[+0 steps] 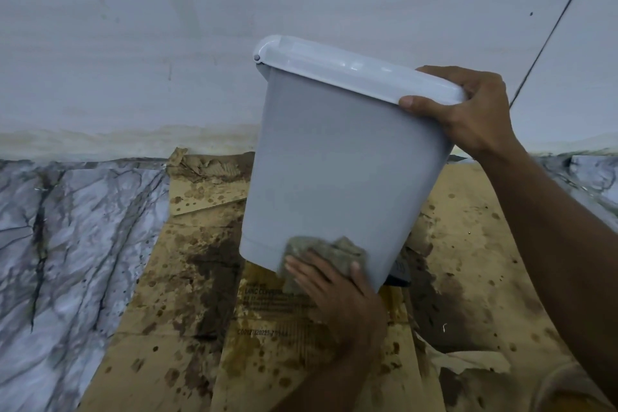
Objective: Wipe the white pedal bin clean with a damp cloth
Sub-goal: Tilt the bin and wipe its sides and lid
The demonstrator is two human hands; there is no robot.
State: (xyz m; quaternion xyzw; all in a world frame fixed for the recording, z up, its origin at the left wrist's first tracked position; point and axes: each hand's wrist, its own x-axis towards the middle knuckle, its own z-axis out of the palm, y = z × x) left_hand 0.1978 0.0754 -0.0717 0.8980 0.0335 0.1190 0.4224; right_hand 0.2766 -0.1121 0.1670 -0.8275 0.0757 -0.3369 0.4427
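Observation:
The white pedal bin is lifted off the floor and tilted, its shut lid up at the right. My right hand grips the lid's right end, thumb on the front edge and fingers over the top. My left hand presses a crumpled grey-brown cloth against the bin's lower front wall, fingers spread over the cloth. A dark part, perhaps the pedal, shows under the bin's base at the right.
Stained, wet brown cardboard sheets cover the floor under the bin. Marble-patterned flooring lies to the left. A pale wall with a discoloured lower band stands right behind the bin.

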